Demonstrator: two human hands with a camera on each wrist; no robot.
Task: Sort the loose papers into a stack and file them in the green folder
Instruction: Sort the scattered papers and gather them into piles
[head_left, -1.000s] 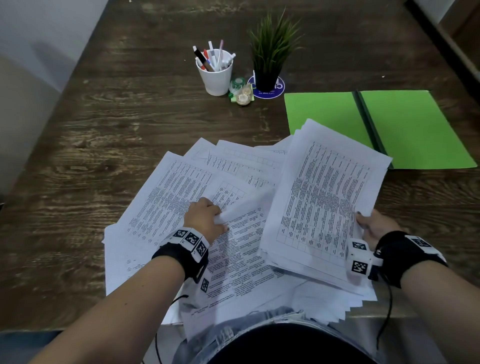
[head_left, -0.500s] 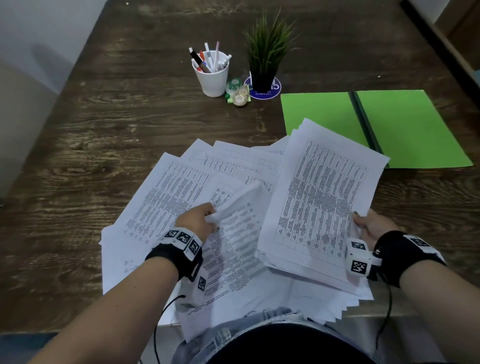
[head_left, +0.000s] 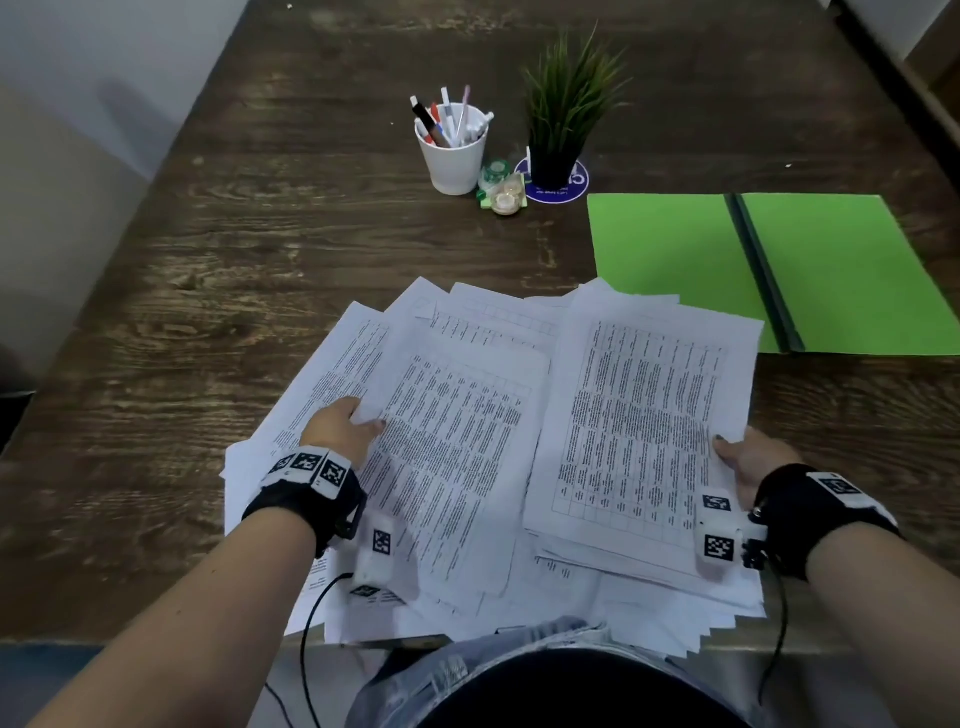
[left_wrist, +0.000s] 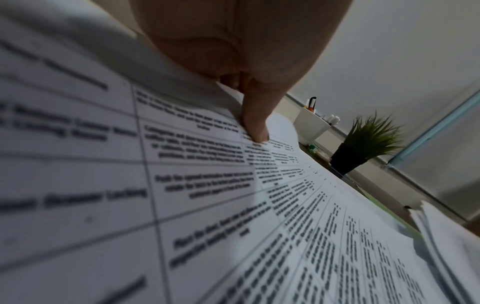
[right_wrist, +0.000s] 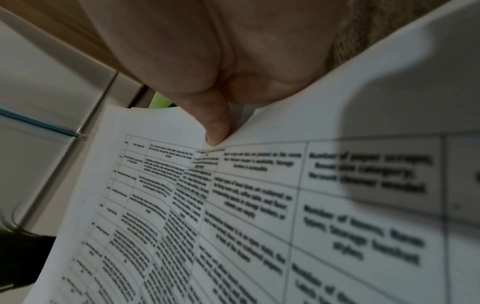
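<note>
Paper sheets (head_left: 447, 441) sprawl near on the bench (head_left: 208, 260), light, limp and slippery; left hand (head_left: 340, 428) pinches one sheet's edge, right hand (head_left: 748, 460) clasps the gathered stack (head_left: 644, 415) at its right edge, green folder (head_left: 779, 265) lying open beyond.

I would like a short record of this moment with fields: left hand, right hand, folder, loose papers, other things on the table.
left hand: left hand pinches one sheet
right hand: right hand holds the gathered stack
folder: green folder lies open, no papers inside
loose papers: loose papers spread, overlapping
other things: pen cup, potted plant
</note>
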